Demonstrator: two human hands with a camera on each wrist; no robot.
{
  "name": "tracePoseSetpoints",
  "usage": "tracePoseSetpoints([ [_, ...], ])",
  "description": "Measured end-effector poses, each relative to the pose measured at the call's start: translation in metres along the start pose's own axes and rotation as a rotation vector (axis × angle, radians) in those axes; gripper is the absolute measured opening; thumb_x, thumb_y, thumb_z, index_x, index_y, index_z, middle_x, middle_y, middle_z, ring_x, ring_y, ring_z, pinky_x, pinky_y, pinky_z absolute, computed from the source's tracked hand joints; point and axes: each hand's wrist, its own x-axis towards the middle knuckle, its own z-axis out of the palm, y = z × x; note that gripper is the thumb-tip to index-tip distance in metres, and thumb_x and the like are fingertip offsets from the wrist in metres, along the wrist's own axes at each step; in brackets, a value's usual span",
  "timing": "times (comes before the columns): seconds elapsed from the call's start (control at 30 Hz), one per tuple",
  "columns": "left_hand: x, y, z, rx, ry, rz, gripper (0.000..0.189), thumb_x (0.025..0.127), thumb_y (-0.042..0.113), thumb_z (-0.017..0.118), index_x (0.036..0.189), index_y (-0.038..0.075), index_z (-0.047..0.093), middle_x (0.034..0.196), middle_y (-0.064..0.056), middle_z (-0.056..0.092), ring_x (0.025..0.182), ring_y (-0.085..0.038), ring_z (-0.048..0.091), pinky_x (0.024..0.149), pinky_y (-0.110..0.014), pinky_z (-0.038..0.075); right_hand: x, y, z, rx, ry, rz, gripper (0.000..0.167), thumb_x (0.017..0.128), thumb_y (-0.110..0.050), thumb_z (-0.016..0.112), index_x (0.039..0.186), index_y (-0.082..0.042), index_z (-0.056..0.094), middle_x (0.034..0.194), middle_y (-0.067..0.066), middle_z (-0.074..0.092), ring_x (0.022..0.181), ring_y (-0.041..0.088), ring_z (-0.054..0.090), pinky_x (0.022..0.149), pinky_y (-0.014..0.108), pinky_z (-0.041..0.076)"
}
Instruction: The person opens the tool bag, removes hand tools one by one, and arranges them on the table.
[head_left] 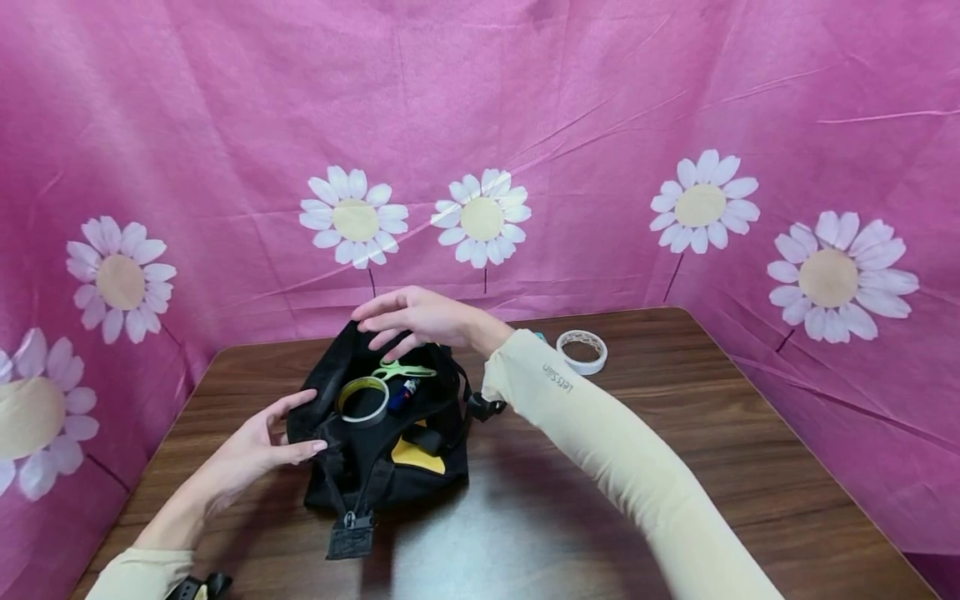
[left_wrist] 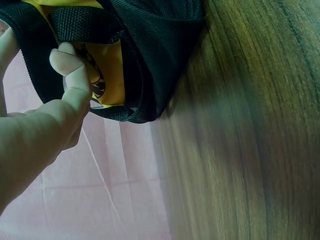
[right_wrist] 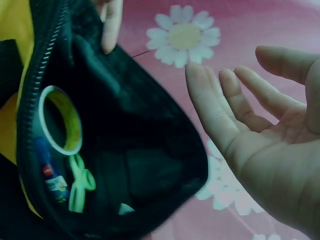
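A black and yellow zippered bag [head_left: 408, 490] stands on the table with its mouth spread wide. My left hand [head_left: 258, 446] grips its left rim between thumb and fingers. Inside, in the right wrist view, lie a roll of tape [right_wrist: 75, 127], light-green-handled scissors [right_wrist: 77, 187] and a blue stick [right_wrist: 51, 172] that looks like a glue stick. My right hand [head_left: 431, 318] is over the bag's far side, fingers loosely extended and holding nothing. In the right wrist view it appears beside the rim, apart from it.
A white tape roll [head_left: 582, 352] lies on the wooden table [head_left: 675, 408] behind my right forearm. Beside it a small teal thing [head_left: 541, 337] is mostly hidden by the sleeve. Pink cloth with daisies [head_left: 480, 100] hangs around the table's back and sides.
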Motion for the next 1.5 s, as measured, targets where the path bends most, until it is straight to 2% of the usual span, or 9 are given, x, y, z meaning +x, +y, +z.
tracePoseSetpoints([
  [0.4,-0.002,0.001,0.0,0.005,0.007,-0.002,0.082,0.092,0.006,0.074,0.157,0.001,0.025,0.12,-0.021,0.065,0.1,-0.014,0.067,0.081,-0.03,0.054,0.025,0.039,0.011,-0.074,0.08,0.142,0.043,0.103,-0.01,0.059,0.143,0.005,0.053,0.146,0.024,0.05,0.128,0.035,0.055,0.088,0.034,0.056],
  [0.67,-0.003,0.003,-0.001,0.015,0.009,0.003,0.082,0.092,0.006,0.074,0.157,0.001,0.024,0.123,-0.022,0.064,0.1,-0.015,0.068,0.082,-0.03,0.054,0.03,0.045,0.018,-0.189,0.13,0.202,0.036,0.105,-0.008,0.055,0.139,0.002,0.058,0.138,0.018,0.059,0.12,0.029,0.06,0.094,0.04,0.053],
  [0.87,-0.004,0.002,-0.001,0.023,0.016,0.001,0.082,0.092,0.006,0.074,0.157,0.002,0.025,0.121,-0.02,0.064,0.098,-0.014,0.067,0.081,-0.03,0.054,0.03,0.049,0.019,-0.207,0.144,0.296,0.039,0.107,-0.009,0.048,0.143,0.006,0.052,0.14,0.023,0.056,0.121,0.041,0.057,0.091,0.043,0.055],
  [0.97,-0.004,0.003,-0.001,0.022,0.016,-0.002,0.082,0.092,0.006,0.074,0.158,0.002,0.025,0.121,-0.02,0.064,0.099,-0.014,0.067,0.081,-0.029,0.053,0.03,0.053,0.016,-0.234,0.199,0.306,0.038,0.107,-0.008,0.046,0.141,0.007,0.052,0.126,0.021,0.063,0.104,0.038,0.063,0.083,0.042,0.058],
  [1.07,-0.006,0.004,-0.002,0.024,0.021,-0.002,0.083,0.092,0.006,0.074,0.158,0.002,0.025,0.123,-0.022,0.063,0.099,-0.014,0.067,0.081,-0.029,0.054,0.029,0.057,0.013,-0.3,0.225,0.308,0.021,0.104,-0.003,0.043,0.106,0.011,0.059,0.086,0.007,0.057,0.072,0.022,0.054,0.071,0.036,0.057],
  [1.13,-0.007,0.005,-0.003,0.032,0.029,-0.001,0.083,0.092,0.007,0.075,0.158,0.002,0.025,0.128,-0.024,0.06,0.1,-0.014,0.067,0.081,-0.029,0.054,0.028,0.059,0.012,-0.34,0.238,0.32,0.018,0.103,-0.001,0.041,0.088,0.005,0.051,0.076,0.001,0.041,0.065,0.016,0.044,0.067,0.035,0.055],
  [1.23,-0.009,0.007,-0.006,0.047,0.034,-0.003,0.084,0.092,0.009,0.075,0.158,0.004,0.025,0.136,-0.028,0.053,0.101,-0.014,0.066,0.082,-0.03,0.053,0.025,0.062,0.01,-0.406,0.247,0.349,0.018,0.101,0.0,0.041,0.088,0.005,0.052,0.078,0.004,0.039,0.067,0.016,0.042,0.069,0.038,0.055],
  [1.37,-0.01,0.008,-0.007,0.055,0.032,-0.004,0.084,0.092,0.012,0.076,0.159,0.005,0.025,0.143,-0.029,0.046,0.103,-0.014,0.066,0.082,-0.03,0.053,0.024,0.066,0.009,-0.492,0.283,0.348,0.031,0.102,-0.005,0.045,0.122,0.005,0.066,0.098,0.006,0.053,0.079,0.014,0.048,0.077,0.042,0.058],
  [1.5,-0.01,0.006,-0.007,0.041,0.034,-0.006,0.084,0.092,0.01,0.075,0.159,0.004,0.025,0.141,-0.028,0.048,0.103,-0.014,0.066,0.082,-0.03,0.053,0.027,0.07,0.01,-0.628,0.291,0.333,0.027,0.103,-0.009,0.048,0.089,0.003,0.068,0.077,0.0,0.047,0.064,0.011,0.041,0.067,0.029,0.05],
])
